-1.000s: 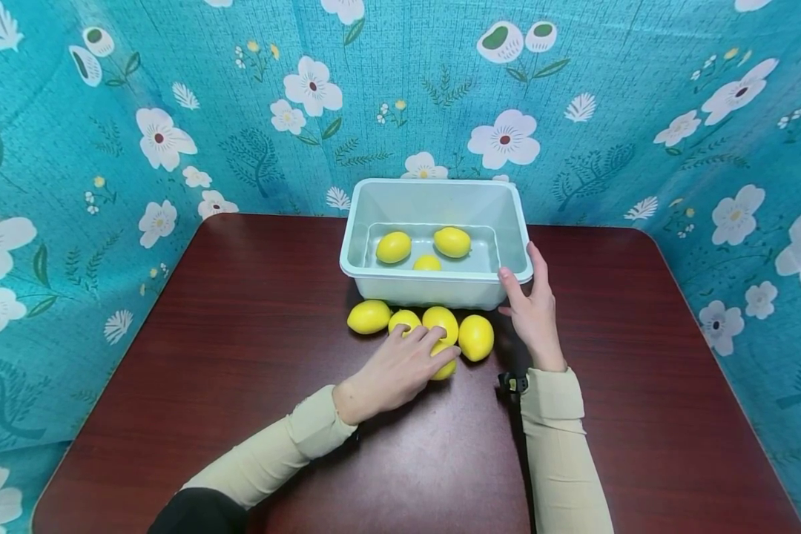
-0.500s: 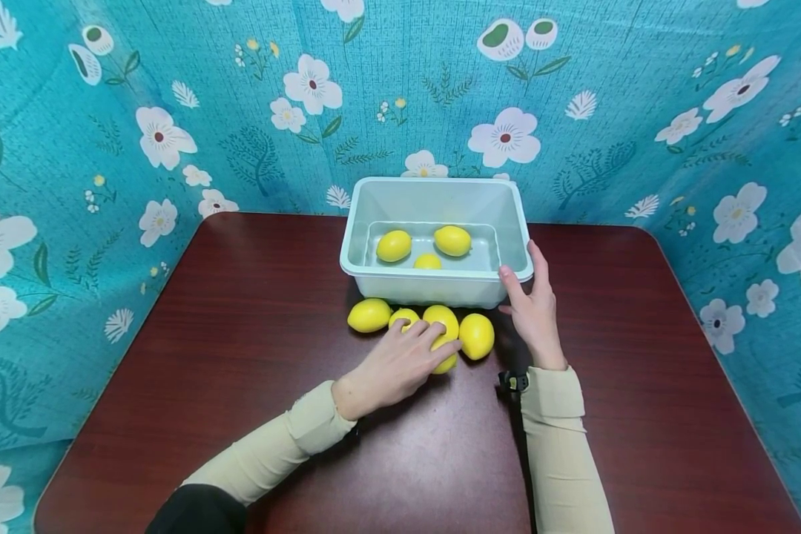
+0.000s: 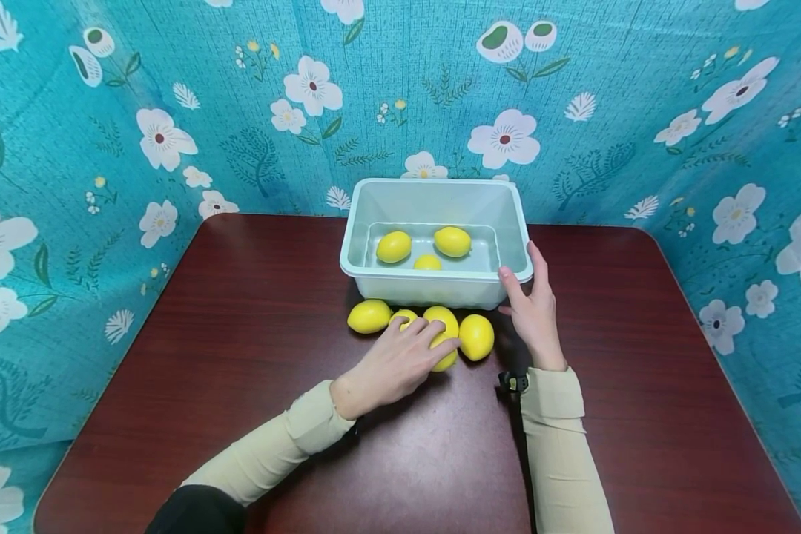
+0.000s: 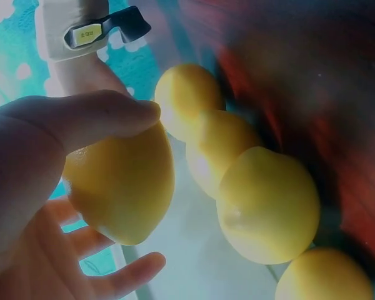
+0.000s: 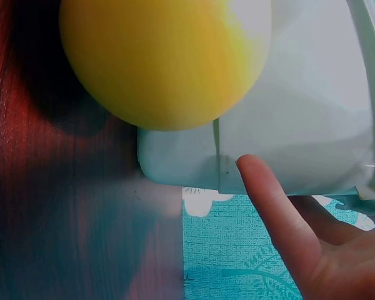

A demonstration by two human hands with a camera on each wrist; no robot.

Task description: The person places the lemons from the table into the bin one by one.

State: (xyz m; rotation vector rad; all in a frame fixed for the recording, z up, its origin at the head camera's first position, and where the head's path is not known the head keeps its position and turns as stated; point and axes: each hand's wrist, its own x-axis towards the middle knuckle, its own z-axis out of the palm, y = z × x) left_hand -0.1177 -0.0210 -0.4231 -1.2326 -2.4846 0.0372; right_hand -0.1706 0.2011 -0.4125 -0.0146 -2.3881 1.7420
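Note:
My left hand holds a lemon, the thumb over it and fingers on its far side in the left wrist view. In the head view that hand partly covers this lemon. A loose row of lemons lies just past it, along the front of a pale plastic bin; one is the rightmost lemon, another the leftmost lemon. At the bin's front right corner, my right hand grips the rim, thumb at the front and a finger along the right side.
Inside the bin lie 3 lemons, among them one at the left. The bin stands at the back of a dark red-brown table, close to a blue flowered cloth. Bare tabletop extends to both sides.
My left hand and its lemon have shifted slightly forward, toward the row and the bin. The right hand, the bin and the other lemons stay where they were.

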